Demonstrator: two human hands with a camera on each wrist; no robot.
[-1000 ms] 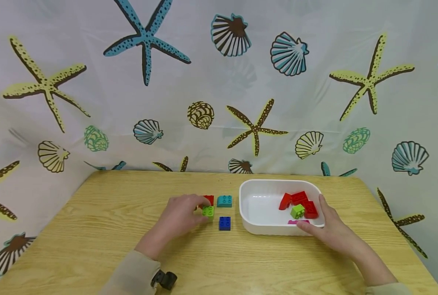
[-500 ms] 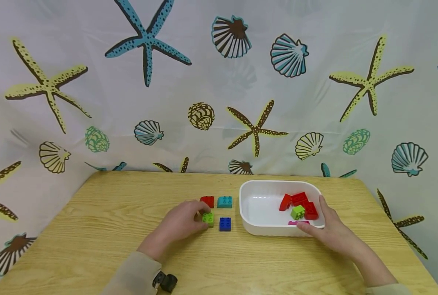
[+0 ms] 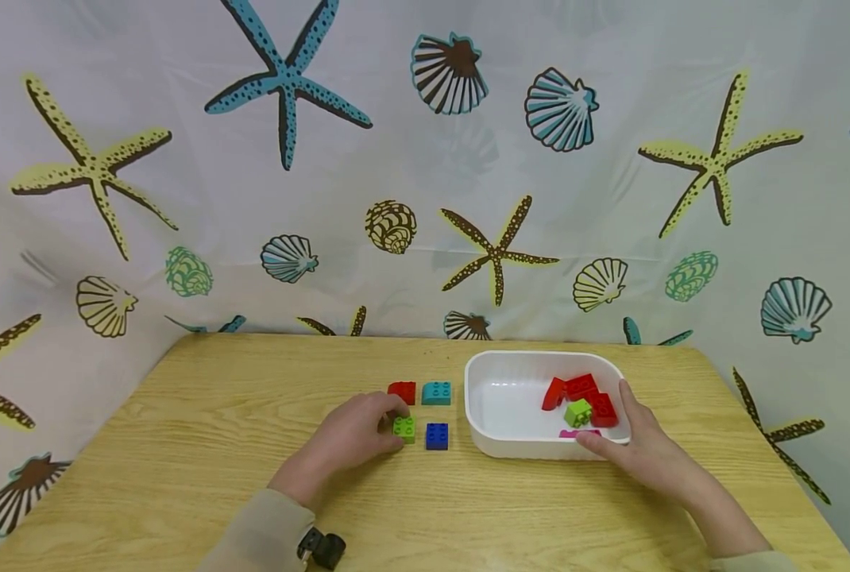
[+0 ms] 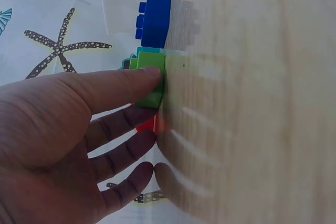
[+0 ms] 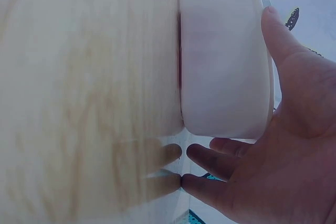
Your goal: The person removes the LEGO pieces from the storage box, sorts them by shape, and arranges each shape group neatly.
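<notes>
My left hand (image 3: 353,429) pinches a lime green toy building brick (image 3: 404,430) on the table, thumb on the near side; the fingers behind it are partly hidden. Just right of it, slightly apart, sits a dark blue brick (image 3: 437,436). A red brick (image 3: 402,392) and a teal brick (image 3: 436,392), each with a rounded side, lie in a row behind. My right hand (image 3: 647,445) holds the right end of a white plastic tub (image 3: 525,447), thumb over the front rim and fingers round the outer side, as the right wrist view shows.
Inside the tub lie several red bricks (image 3: 581,387), another lime green brick (image 3: 578,413) and a partly hidden pink piece (image 3: 575,434). A printed curtain (image 3: 396,159) stands behind and beside the wooden table (image 3: 396,508).
My left hand has drawn the green brick nearer, away from the red brick, so it now stands level with the blue one. The right hand and tub have stayed put.
</notes>
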